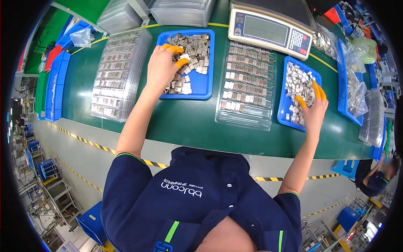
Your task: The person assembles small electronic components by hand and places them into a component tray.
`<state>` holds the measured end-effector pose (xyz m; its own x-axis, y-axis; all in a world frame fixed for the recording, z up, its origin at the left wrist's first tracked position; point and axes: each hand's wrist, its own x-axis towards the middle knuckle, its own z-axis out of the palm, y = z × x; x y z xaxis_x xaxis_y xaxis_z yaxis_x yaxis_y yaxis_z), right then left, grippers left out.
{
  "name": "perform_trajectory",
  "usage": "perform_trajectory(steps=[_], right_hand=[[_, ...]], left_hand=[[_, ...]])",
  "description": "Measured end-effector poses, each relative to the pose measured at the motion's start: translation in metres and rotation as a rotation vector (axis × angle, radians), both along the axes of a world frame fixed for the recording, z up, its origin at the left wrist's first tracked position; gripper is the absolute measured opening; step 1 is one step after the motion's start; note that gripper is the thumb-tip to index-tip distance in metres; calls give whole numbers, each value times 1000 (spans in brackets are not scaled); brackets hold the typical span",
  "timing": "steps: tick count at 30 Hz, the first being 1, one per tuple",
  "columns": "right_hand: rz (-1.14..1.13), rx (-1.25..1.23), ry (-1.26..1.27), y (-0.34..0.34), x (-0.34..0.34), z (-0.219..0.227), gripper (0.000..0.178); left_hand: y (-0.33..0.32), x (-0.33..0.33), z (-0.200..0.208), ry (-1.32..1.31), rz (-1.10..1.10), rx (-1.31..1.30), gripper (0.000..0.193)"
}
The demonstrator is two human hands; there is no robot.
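My left hand (163,65), with yellow finger cots on its fingertips, is over a blue tray (203,87) of loose small metal pieces (195,50). Its thumb and fingers are apart, with nothing visible between them. On the right, my right hand (315,107) reaches into a smaller blue tray (283,116) that holds many small silvery pieces (297,82). Yellow cots cover those fingertips too, and the thumb stands apart from the fingers. Between the two blue trays lies a clear plastic tray (243,120) with rows of small metal pieces; its nearest strip shows none.
A stack of clear filled trays (142,50) stands left of the left blue tray. Behind the middle tray sits a scale (264,30). Clear plastic boxes (182,12) are at the back. More blue bins (63,82) line the green table's (184,122) sides. Another person (378,180) is far right.
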<state>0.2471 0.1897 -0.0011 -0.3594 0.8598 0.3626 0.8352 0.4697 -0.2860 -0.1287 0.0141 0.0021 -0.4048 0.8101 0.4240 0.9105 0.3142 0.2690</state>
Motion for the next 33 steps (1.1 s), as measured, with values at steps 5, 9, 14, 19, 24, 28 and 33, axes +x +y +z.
perform_trajectory(steps=[5, 9, 14, 19, 24, 28, 33], right_hand=[[-25, -184, -7, 2, -11, 0, 31], [-131, -269, 178, -1, -9, -1, 19], [59, 126, 218, -3, -6, 2, 18], [56, -270, 926, 2, -6, -11, 20], [-41, -382, 1077, -14, -14, -8, 31], [-95, -552, 1221, -36, -9, -7, 23], [-145, -632, 1116, -54, -4, -9, 28]], left_hand=[[0, 6, -3, -196, 6, -60, 19], [-4, 7, -5, -468, 42, 102, 22], [-19, 11, 5, -837, 30, 273, 24], [-23, 35, 6, -960, -41, 324, 22], [-26, 64, 15, -1333, 17, 211, 21], [-24, 87, -4, -1383, -117, 231, 25], [-13, 113, -3, -1521, -316, 204, 27]])
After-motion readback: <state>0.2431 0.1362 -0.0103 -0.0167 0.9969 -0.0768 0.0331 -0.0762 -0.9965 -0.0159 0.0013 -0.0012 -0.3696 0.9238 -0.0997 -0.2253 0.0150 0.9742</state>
